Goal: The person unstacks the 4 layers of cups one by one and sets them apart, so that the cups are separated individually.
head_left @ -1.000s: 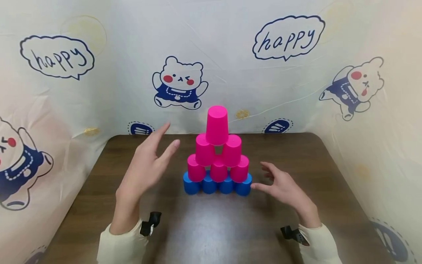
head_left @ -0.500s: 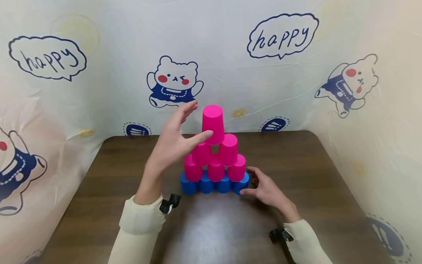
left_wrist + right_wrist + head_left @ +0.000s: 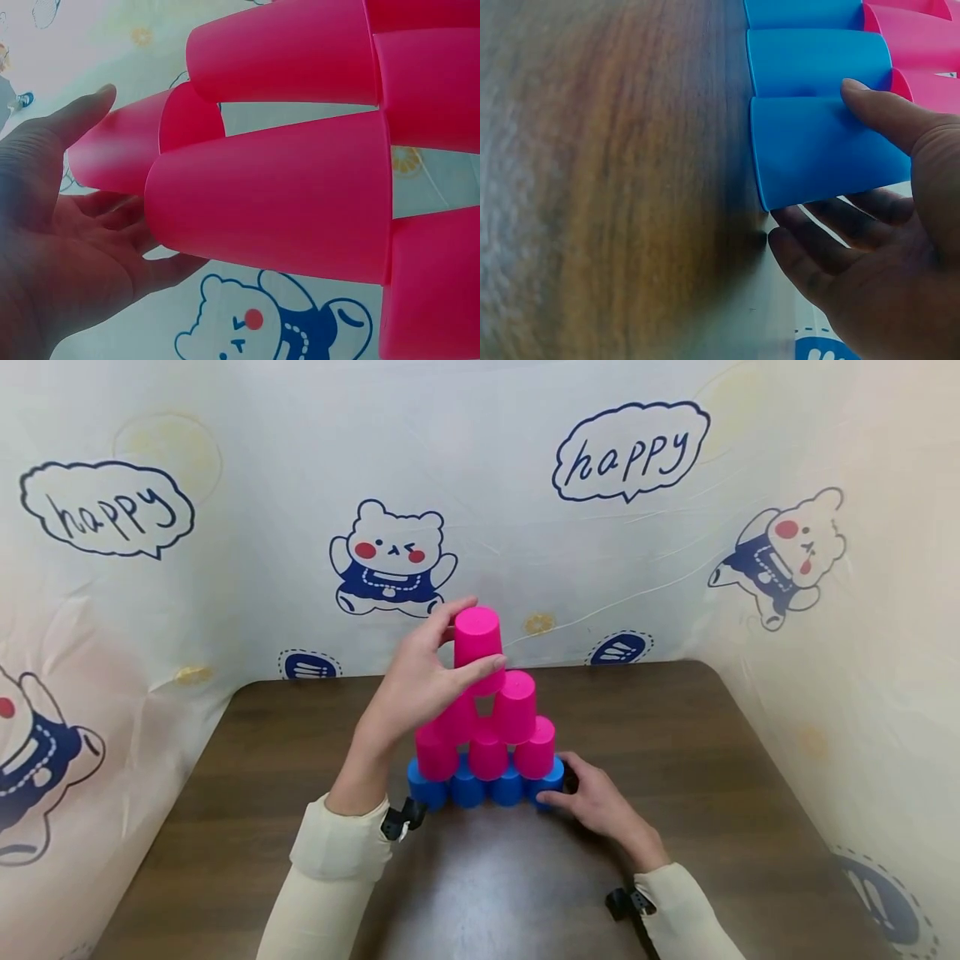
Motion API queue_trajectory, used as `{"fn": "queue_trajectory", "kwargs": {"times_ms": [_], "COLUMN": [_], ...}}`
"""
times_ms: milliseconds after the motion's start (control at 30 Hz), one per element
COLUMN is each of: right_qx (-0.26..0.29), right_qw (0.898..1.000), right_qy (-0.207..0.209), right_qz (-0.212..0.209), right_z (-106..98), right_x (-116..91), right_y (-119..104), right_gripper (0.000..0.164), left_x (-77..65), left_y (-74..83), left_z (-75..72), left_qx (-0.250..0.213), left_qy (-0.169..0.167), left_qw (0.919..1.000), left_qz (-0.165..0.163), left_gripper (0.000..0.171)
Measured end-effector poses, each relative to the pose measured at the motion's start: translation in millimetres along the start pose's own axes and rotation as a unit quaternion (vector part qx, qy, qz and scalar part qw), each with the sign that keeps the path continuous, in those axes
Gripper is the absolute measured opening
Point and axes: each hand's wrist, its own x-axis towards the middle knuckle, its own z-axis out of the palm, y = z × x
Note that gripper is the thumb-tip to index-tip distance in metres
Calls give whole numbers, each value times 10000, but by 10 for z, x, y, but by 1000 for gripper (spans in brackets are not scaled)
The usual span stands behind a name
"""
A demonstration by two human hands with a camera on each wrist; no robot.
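Observation:
An upside-down pink cup (image 3: 477, 639) tops a pyramid of cups on the table. My left hand (image 3: 420, 681) grips it from the left, thumb across its front and fingers behind; in the left wrist view, the thumb lies along that top cup (image 3: 112, 150). Below it are two pink cups (image 3: 515, 706), then three more pink cups (image 3: 489, 752). Several blue cups (image 3: 468, 785) form the bottom row. At the lower right, my right hand (image 3: 600, 797) holds the end blue cup (image 3: 821, 146), its thumb on the front and its fingers curved round the far side.
The pyramid stands on a dark brown wooden table (image 3: 300, 743) with rounded far corners. A white curtain (image 3: 517, 543) printed with bears and "happy" bubbles surrounds it at the back and sides. Black straps (image 3: 403, 818) with small cameras sit at both cuffs.
My left hand has moved right and taken hold of the top pink cup. My right hand has moved left onto the end blue cup. The pyramid keeps its shape.

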Motion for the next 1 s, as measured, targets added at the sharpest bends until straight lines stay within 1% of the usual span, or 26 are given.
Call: {"fn": "queue_trajectory", "kwargs": {"times_ms": [133,300,500,667,733,800,933,1000], "right_qx": [1,-58,-82,-75,-59,-62,-101,-132], "right_qw": [10000,10000,9999,10000,10000,10000,9999,9999], "right_qy": [-46,-19,-11,-40,-44,-40,-15,-11], "right_qz": [52,39,64,41,24,6,23,52], "right_z": [12,13,7,30,38,40,34,17], "right_x": [-3,-4,-9,-13,-16,-16,-14,-17], "right_y": [1,3,7,5,5,5,1,-1], "right_gripper": [60,60,59,59,59,59,60,62], "left_x": [-13,-16,-12,-65,-99,-142,-265,-355], "left_y": [2,2,13,26,28,28,2,-34], "left_z": [17,28,25,-53,-104,-171,-340,-437], "left_qx": [-70,-98,-211,-448,-562,-653,-686,-595], "left_qy": [29,70,90,236,374,587,1198,1552], "left_qw": [9999,9996,9994,9981,9966,9943,9865,9822], "left_qz": [100,247,259,359,461,604,878,879], "left_gripper": [77,70,70,72,72,71,64,62]}}
